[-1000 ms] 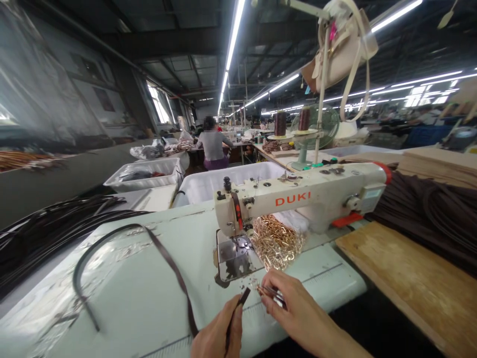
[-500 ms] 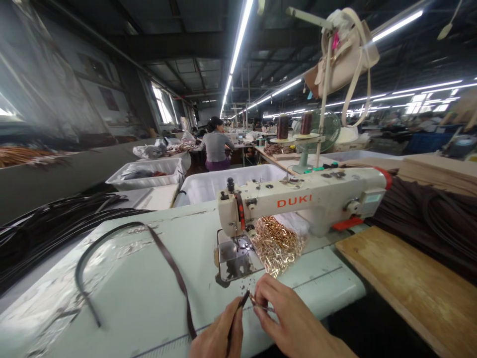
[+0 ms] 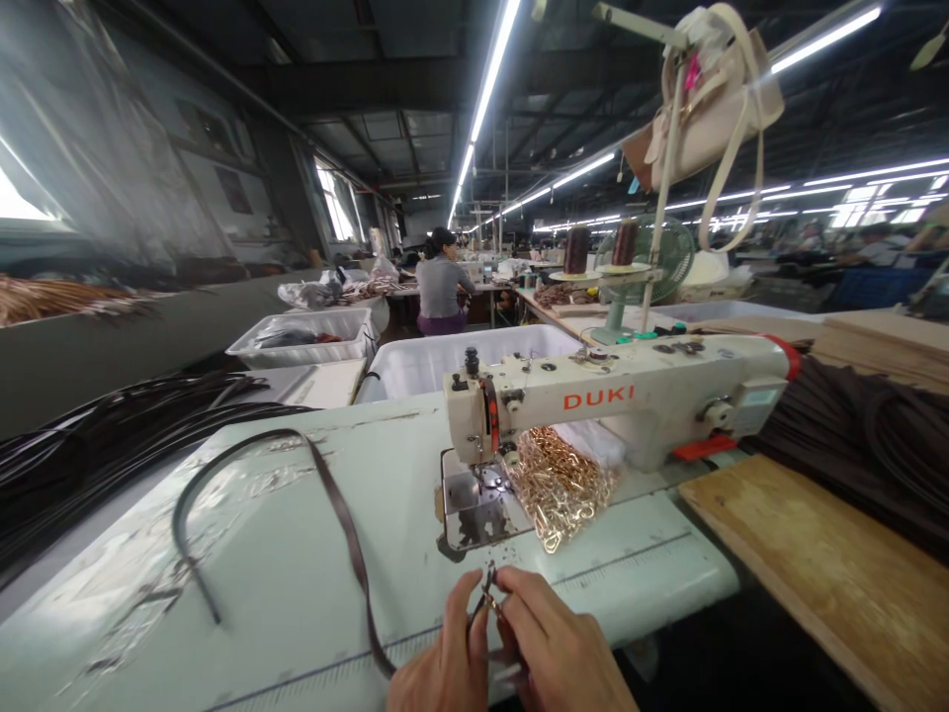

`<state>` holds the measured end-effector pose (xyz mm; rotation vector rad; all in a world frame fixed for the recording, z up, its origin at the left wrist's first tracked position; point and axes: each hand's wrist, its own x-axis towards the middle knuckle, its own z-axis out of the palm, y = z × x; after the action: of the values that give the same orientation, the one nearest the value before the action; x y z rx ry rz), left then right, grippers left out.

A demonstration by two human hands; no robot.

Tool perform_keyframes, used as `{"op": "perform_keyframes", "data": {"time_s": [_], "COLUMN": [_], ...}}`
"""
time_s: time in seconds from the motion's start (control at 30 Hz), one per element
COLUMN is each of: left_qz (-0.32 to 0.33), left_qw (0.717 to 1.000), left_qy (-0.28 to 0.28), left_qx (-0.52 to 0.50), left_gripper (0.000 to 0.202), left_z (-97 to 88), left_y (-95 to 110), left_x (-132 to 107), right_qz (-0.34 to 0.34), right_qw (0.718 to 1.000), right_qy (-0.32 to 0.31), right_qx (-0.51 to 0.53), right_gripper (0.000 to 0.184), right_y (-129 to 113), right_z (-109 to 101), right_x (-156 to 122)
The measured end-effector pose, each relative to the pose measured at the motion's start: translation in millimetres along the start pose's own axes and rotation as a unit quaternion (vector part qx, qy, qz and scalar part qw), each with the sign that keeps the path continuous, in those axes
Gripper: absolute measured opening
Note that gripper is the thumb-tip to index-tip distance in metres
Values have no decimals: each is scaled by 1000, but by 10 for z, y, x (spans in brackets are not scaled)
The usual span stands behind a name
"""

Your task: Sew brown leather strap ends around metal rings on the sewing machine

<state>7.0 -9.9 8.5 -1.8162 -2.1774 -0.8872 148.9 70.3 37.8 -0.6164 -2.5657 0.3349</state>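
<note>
Worktop (image 3: 274,554) pale green, scuffed, ruler-marked; sewing machine (image 3: 630,391) on it. Left hand (image 3: 443,658) pinches dark strap (image 3: 343,512); right hand (image 3: 563,648), gold-coloured fitting (image 3: 490,599). Tube lights (image 3: 495,59) overhead.

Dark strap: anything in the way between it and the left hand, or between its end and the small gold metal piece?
Nothing visible. The left hand grips the dark strap directly, and the gold metal piece sits right at its end, by the right hand. Fingers partly hide the contact.

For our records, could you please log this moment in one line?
left hand: holds dark strap | right hand: holds gold fitting near strap tip | ahead: sewing machine, fittings pile
</note>
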Motion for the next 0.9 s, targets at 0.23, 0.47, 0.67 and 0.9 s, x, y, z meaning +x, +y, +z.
{"op": "perform_keyframes", "data": {"time_s": [0.23, 0.47, 0.67, 0.9], "left_qz": [9, -20, -151, -99], "left_qw": [976, 940, 879, 917], "left_qy": [-162, -234, -192, -109], "left_qx": [-145, -249, -409, -371], "left_gripper": [41, 57, 57, 46], "left_z": [-390, -595, -463, -327], "left_y": [-4, -4, 98, 33], "left_x": [150, 219, 209, 200], "right_qz": [-28, -84, 3, 115], "right_qw": [964, 934, 981, 919], "right_qy": [-127, -200, -94, -165], "right_qx": [230, 285, 171, 339], "right_gripper": [20, 13, 20, 7], "right_y": [176, 140, 12, 19], "right_z": [-462, -726, -537, -437], "right_x": [242, 366, 313, 367]}}
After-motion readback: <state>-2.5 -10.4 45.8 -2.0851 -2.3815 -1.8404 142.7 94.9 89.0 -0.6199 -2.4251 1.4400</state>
